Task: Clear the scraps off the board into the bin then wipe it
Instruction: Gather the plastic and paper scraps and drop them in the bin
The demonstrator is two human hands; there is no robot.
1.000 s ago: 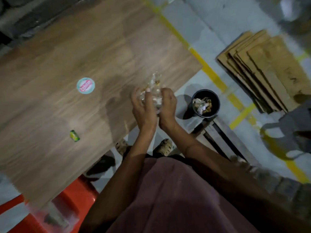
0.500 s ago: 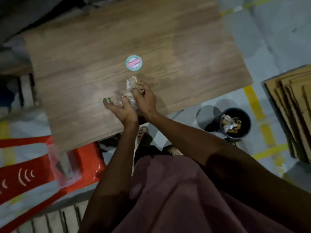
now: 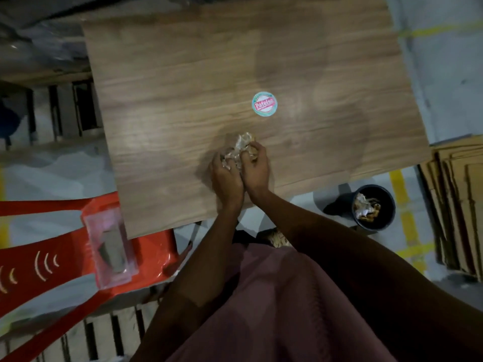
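Lowered to the board [image 3: 183, 74], both hands' grip [image 3: 226, 176] clasps crumpled scraps [image 3: 241, 147].

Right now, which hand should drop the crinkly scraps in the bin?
Probably the right hand. The bin sits on the floor off the board's right side, nearer that hand. Both hands, left hand too, grip the scraps.

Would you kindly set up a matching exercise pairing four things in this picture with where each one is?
Things:
1. crumpled wrapper
2. round sticker
3. black bin
4. clear plastic box

Places:
A. on the red chair
B. on the floor, right of the board
C. between both hands
D. flat on the board, beyond the hands

Pairs: 1-C, 2-D, 3-B, 4-A
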